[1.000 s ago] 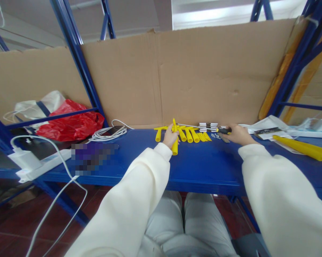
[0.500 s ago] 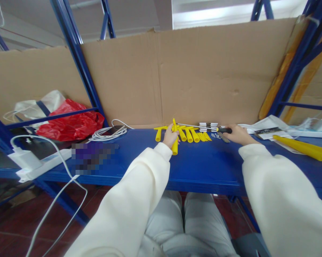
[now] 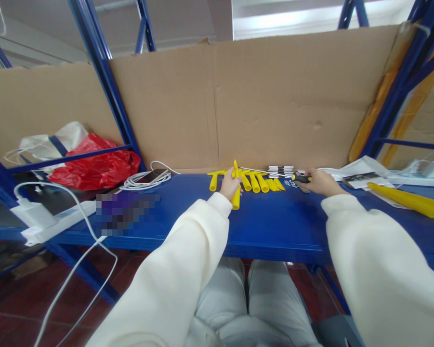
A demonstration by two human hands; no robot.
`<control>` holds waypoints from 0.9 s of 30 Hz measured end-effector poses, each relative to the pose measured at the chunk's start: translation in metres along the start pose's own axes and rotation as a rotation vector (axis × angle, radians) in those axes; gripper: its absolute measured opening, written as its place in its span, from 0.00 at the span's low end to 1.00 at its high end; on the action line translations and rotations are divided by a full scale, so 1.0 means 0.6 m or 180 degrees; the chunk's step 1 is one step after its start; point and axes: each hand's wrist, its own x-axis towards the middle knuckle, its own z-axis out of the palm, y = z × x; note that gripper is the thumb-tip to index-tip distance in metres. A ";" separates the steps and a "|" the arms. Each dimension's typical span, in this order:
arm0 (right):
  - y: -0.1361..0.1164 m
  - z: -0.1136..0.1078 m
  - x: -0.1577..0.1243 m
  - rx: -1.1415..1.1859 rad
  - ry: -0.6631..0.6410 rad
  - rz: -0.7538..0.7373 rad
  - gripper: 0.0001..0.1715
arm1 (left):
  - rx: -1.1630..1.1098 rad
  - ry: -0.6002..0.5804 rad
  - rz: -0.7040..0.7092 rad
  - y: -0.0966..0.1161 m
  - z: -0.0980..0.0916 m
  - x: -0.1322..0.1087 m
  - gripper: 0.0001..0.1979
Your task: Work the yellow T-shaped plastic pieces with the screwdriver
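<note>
Near the back edge of the surface (image 3: 274,221), the left hand (image 3: 230,184) pinches a yellow piece (image 3: 235,200); the right hand (image 3: 321,181) clasps a screwdriver (image 3: 300,178).

Yellow T-shaped plastic piece (image 3: 235,200): smooth, low sheen
Black-and-yellow screwdriver handle (image 3: 301,178): smooth plastic
Slim silvery screwdriver shaft (image 3: 263,171): shiny metal
Flat blue tabletop (image 3: 274,221): painted metal, glossy
Tall brown cardboard panel (image 3: 267,106): matt, creased
Crumpled red bag (image 3: 97,166): glossy thin plastic
</note>
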 end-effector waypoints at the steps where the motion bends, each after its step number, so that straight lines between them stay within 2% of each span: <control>1: 0.001 0.000 0.000 0.0017 -0.0024 -0.0010 0.17 | -0.0005 0.0005 0.0005 0.000 0.000 0.000 0.35; 8: 0.002 -0.001 0.003 0.0056 -0.0075 -0.0193 0.14 | -0.0134 -0.0021 0.0032 0.000 0.000 0.001 0.35; 15: -0.007 -0.009 0.003 0.0068 -0.0292 -0.0059 0.13 | -0.0036 0.0066 0.0029 -0.003 0.001 0.004 0.35; 22: 0.003 0.002 0.004 0.0021 -0.0078 -0.0280 0.08 | 0.0004 -0.0032 0.0014 0.001 0.001 -0.002 0.34; 27: 0.009 0.010 0.008 0.0110 -0.0118 -0.0258 0.09 | -0.0014 0.0008 0.0058 -0.001 0.001 0.000 0.34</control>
